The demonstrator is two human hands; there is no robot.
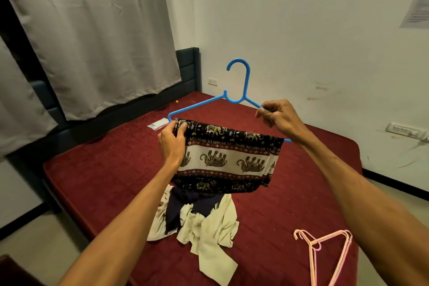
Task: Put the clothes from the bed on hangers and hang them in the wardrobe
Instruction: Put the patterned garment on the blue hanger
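1. Cloth [227, 158] with an elephant print hangs folded over the lower bar of a blue hanger [239, 97], held up above the bed [104, 169] near the middle of the view.
2. The left hand [171, 144] pinches the cloth's top corner at the nine o'clock end of the hanger, with its fingers curled over the fold.
3. The right hand [281, 118] grasps the hanger's sloping arm at about two o'clock from the cloth, with its fingers closed round the plastic.
4. The step in hand looks like seating the cloth on the bar. The hanger tilts, its three o'clock end lower, so levelling it first would stop the fabric creeping downhill.
5. The drop behind the bar is hidden. Drawing the cloth through until both sides hang about equal should keep it from slipping off on the way to the wardrobe.
6. A pile of clothes [199, 223], cream and dark pieces tangled together, lies on the bed at six o'clock from the cloth and waits its turn.
7. Pink hangers [325, 253] lie on the bed at five o'clock, near its edge. A small packet [157, 123] lies at ten o'clock from the left hand.
8. The wardrobe is out of view, so what it holds cannot be told. No box or basket shows.
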